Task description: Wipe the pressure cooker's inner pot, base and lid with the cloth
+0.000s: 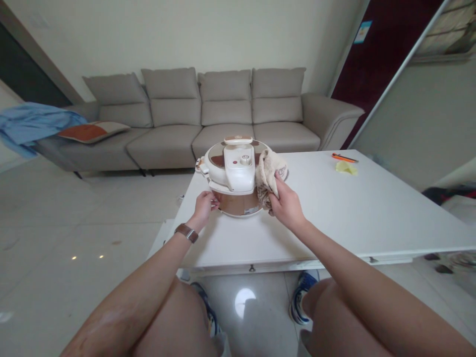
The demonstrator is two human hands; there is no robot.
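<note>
So your right hand (288,202) has a beige patterned cloth (267,176) bunched up in its fingers, and the cloth is up against the right side of a white-and-brown countertop cooker (240,171). The cooker sits right between your two hands, a bit past them, upright with its knob side facing you. Your left hand (203,206) is at the lower left of it, fingers bent in narrow by the brown lower part. Can't tell if they're actually gripping anything there, the tips are kinda hard to make out. There's a brown-strapped watch (187,232) on that wrist.

All this is on a white table (334,213). Farther out to the right of your right hand there's a slim orange-and-black tool (345,157), with a yellow scrap (346,168) just on your side of it. Way beyond both hands is a gray sofa (225,96), with an orange-and-cream cushion (89,133) off past your left.
</note>
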